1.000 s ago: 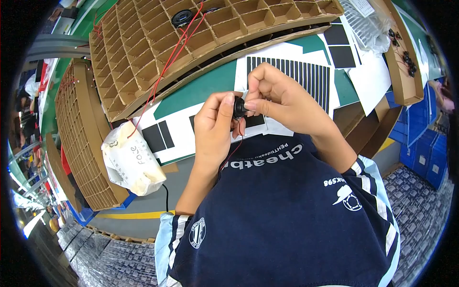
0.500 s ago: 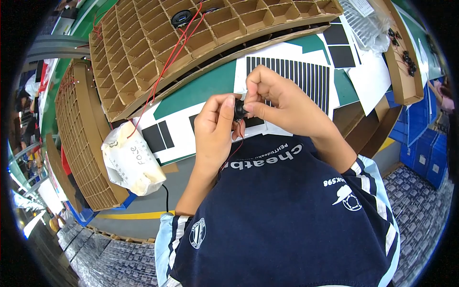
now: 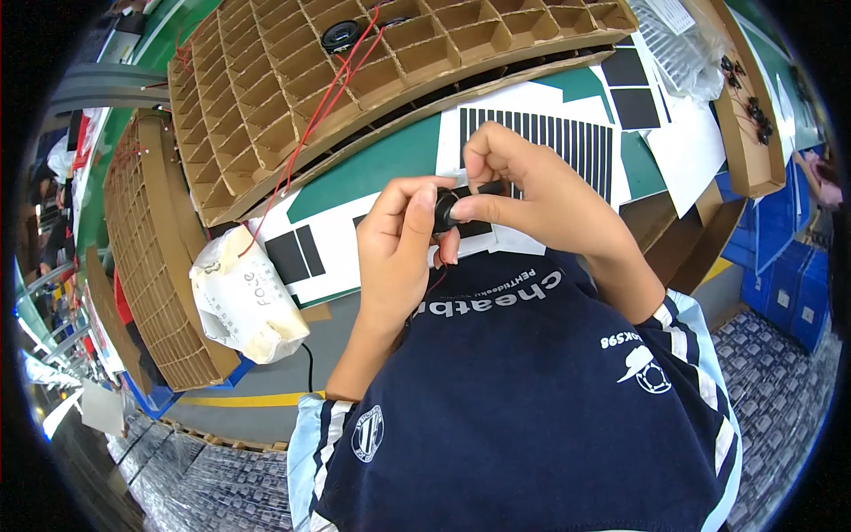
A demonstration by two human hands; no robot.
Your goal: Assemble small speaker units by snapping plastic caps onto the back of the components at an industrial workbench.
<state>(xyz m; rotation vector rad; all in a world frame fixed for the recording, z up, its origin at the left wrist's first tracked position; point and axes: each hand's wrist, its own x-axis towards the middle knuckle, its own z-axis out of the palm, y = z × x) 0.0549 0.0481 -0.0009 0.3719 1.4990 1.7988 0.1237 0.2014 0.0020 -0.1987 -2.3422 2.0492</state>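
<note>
My left hand (image 3: pixel 395 232) pinches a small round black speaker (image 3: pixel 444 211) between thumb and fingers, above the near edge of the bench. Below that hand hangs a thin red wire (image 3: pixel 438 279). My right hand (image 3: pixel 542 197) is closed at the speaker's right side, its thumb against the rim. A narrow black strip (image 3: pixel 487 189) runs from the speaker to the right fingers. Under the hands lies a white sheet with rows of black strips (image 3: pixel 567 146). Fingers cover part of the speaker.
A cardboard divider tray (image 3: pixel 266 115) stands at the back, with another round black speaker (image 3: pixel 340 35) and red wires on it. To the left are a crumpled white bag (image 3: pixel 239 297) and a second divider tray (image 3: pixel 160 266). A cardboard box (image 3: pixel 753 124) with small black parts sits at right.
The speaker has turned in my left fingers. More of the black strip now shows between it and my right hand, which has shifted slightly right.
</note>
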